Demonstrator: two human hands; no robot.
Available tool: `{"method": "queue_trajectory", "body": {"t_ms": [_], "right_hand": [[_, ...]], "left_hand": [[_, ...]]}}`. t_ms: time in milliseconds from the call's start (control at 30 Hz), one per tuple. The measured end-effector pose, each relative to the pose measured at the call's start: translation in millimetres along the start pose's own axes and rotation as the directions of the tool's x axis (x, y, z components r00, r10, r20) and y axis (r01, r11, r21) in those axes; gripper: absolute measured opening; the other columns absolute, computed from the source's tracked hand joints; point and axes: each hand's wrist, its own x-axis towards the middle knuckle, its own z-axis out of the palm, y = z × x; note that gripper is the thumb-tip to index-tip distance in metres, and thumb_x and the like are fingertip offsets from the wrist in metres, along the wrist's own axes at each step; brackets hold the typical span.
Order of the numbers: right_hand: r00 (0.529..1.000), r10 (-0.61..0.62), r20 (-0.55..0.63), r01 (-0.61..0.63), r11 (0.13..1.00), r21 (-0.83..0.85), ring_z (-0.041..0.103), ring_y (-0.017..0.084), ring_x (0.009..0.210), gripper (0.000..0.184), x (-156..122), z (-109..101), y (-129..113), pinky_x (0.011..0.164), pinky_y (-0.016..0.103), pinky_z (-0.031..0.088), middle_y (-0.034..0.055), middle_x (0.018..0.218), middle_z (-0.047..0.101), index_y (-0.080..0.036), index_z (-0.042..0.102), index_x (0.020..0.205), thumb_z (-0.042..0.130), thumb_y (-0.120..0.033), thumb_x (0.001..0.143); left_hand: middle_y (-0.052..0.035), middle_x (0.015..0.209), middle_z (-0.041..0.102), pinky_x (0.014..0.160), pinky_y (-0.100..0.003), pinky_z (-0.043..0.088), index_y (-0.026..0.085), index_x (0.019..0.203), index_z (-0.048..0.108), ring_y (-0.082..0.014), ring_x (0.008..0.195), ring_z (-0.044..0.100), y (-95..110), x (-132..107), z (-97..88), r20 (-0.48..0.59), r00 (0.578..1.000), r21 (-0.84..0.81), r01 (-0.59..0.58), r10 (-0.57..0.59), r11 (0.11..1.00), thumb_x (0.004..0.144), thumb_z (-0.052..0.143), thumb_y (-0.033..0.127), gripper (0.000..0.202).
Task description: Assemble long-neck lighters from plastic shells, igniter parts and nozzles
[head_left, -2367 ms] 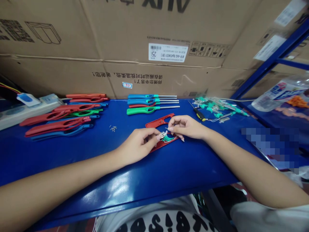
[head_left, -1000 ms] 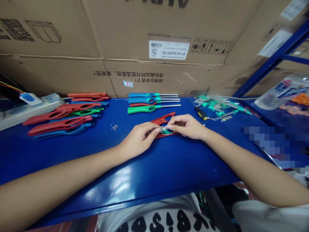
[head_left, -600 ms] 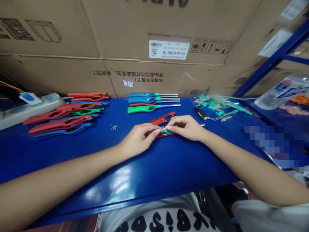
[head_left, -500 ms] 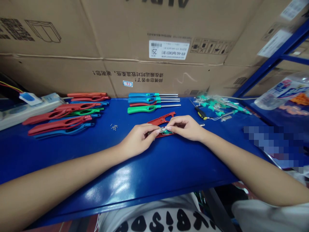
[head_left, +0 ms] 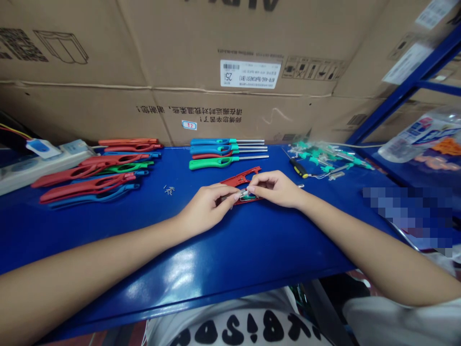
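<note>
Both hands meet over the middle of the blue table (head_left: 216, 250). Between finger and thumb, my left hand (head_left: 205, 205) pinches a small lighter inner part (head_left: 244, 194), clear and silvery with some green beside it. My right hand (head_left: 276, 189) is closed on the other end of that part; its exact shape is covered by the fingers. Just beneath and behind the hands lies a red lighter casing half (head_left: 236, 179). The tip of a metal tube (head_left: 301, 186) sticks out past my right hand.
Loose screws (head_left: 169, 190) lie left of my left hand. Lighter casings (head_left: 90, 187) are piled farther left, by a power strip (head_left: 68, 154). Several lighters with metal tubes (head_left: 212, 163) stand behind. A screwdriver (head_left: 298, 168) and bagged green-and-metal parts (head_left: 324, 156) sit back right, before a cardboard box (head_left: 180, 57).
The view has shifted very slightly. Both hands keep nearly the same place and grip, with only small finger movement at the part.
</note>
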Motion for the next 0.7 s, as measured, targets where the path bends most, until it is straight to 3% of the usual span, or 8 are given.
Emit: {"method": "queue_trajectory", "body": {"t_ms": [300, 700], "right_hand": [[1.0, -0.017, -0.003, 0.017, 0.999, 0.045, 0.047, 0.01, 0.058, 0.03, -1.5, -1.0, -2.1, 0.059, 0.026, 0.041, -0.0016, 0.069, 0.059, -0.018, 0.064, 0.079, 0.069, -0.047, 0.085], [0.99, -0.118, -0.074, 0.108, 0.987, -0.119, 0.052, 0.014, 0.065, 0.03, -3.3, 7.0, 5.2, 0.061, 0.028, 0.043, 0.003, 0.077, 0.063, -0.018, 0.066, 0.082, 0.065, -0.047, 0.089]], "left_hand": [[-0.0039, 0.086, 0.074, 0.069, -0.027, 0.049, 0.018, 0.101, 0.075, -0.0163, 0.074, 0.065, 0.1, 0.2, -1.4, -0.025, 0.999, -0.025, 0.044, -0.044, 0.999, 0.099, 0.054, 0.032, 0.025], [-0.0018, 0.077, 0.071, 0.069, -0.027, 0.047, 0.018, 0.084, 0.073, -0.016, 0.073, 0.064, -3.9, 0.2, -1.6, -0.001, 0.999, -0.032, 0.04, -0.04, 0.999, 0.1, 0.052, 0.035, 0.031]]}}
